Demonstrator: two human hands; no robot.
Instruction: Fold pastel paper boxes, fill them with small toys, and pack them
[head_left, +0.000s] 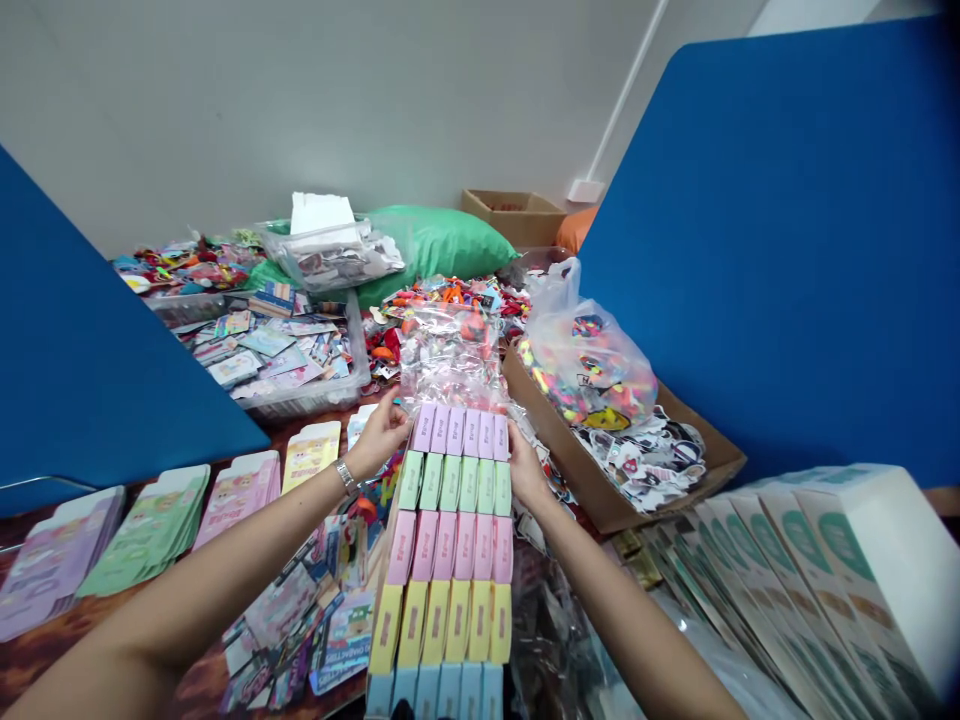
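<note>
Rows of small cardboard boxes in purple, green, pink, yellow and blue are packed in front of me. The purple boxes (460,432) form the far row. My left hand (382,435), with a metal band on its wrist, has curled fingers at the left end of that row. At its right end my right hand (527,468) presses against the last purple box, its fingertips partly hidden behind it. Between the hands the row is held from both sides. Nearer to me lie the green boxes (456,485), pink boxes (453,547), yellow boxes (441,625) and blue boxes (436,690).
Flat folded cartons (150,520) lie in stacks at left. Behind them stands a clear bin (360,350) of cards. A cardboard tray (600,505) with a plastic bag (600,370) is at right. White-and-green boxes (817,570) stand front right. Blue panels (787,250) flank both sides.
</note>
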